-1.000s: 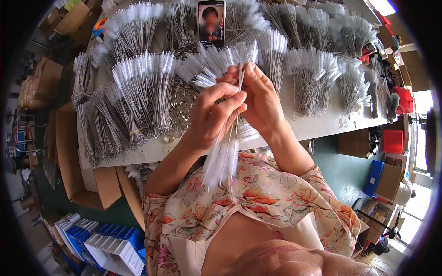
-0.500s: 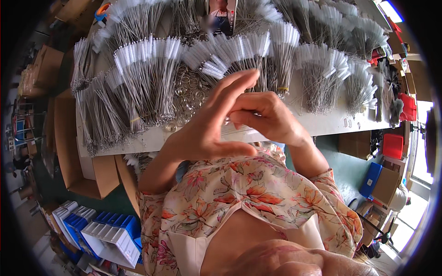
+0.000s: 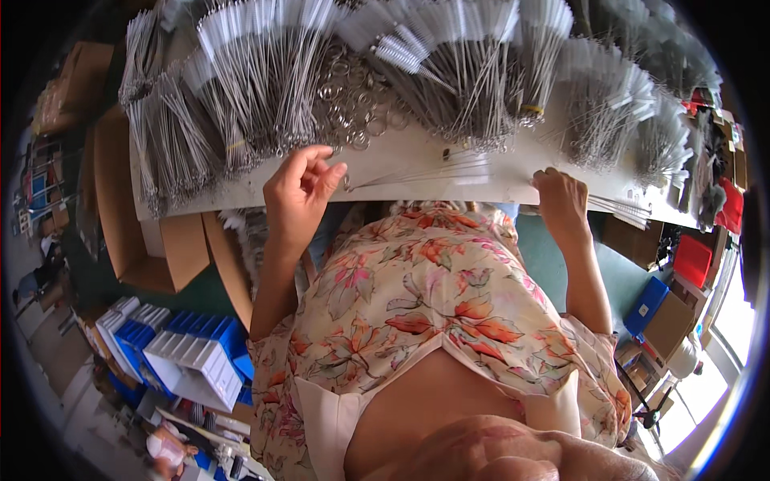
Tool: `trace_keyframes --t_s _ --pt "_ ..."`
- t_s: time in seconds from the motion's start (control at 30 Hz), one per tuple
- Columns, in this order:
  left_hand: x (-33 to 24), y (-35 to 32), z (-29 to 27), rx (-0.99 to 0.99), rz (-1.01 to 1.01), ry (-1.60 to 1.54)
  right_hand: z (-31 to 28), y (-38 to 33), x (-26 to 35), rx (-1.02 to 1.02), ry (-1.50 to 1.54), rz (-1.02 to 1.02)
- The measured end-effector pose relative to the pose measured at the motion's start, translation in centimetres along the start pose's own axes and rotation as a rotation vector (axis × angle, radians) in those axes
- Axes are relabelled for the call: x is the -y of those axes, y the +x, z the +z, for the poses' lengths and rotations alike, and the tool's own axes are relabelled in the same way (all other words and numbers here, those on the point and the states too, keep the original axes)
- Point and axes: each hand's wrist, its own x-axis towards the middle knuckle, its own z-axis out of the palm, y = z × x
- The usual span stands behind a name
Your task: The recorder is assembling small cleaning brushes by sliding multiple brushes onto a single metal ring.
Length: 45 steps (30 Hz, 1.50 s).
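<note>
I see a thin bundle of wire brushes (image 3: 425,172) lying flat along the near edge of the white table (image 3: 481,192), stretched between the two hands. My left hand (image 3: 301,188) touches its ringed end with fingers loosely curled and parted, pinching nothing that I can make out. My right hand (image 3: 561,196) rests on the other end at the table edge, fingers bent down over the wires. Loose metal rings (image 3: 353,96) lie just beyond, with fanned piles of brushes (image 3: 265,72) behind. Blue bins (image 3: 192,353) sit on the floor at my left.
</note>
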Motion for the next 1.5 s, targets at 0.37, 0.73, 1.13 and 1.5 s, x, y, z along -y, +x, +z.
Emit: trace_keyframes --t_s 0.37,0.73,1.13,1.5 --pt "-0.4 -1.1 0.7 0.090 -0.134 -0.198 0.2 6.1 12.8 -0.064 0.899 -0.494" --pt "-5.3 5.8 -4.0 0.474 0.217 -0.442 -3.9 7.9 11.2 0.201 1.280 -0.519" --pt "-7.2 6.8 -3.5 0.449 0.405 -0.438 -4.9 7.9 10.1 0.493 1.582 -0.383" --pt "-7.4 6.9 -3.3 0.364 0.390 -0.427 -5.2 8.3 10.3 0.473 1.631 -0.365"
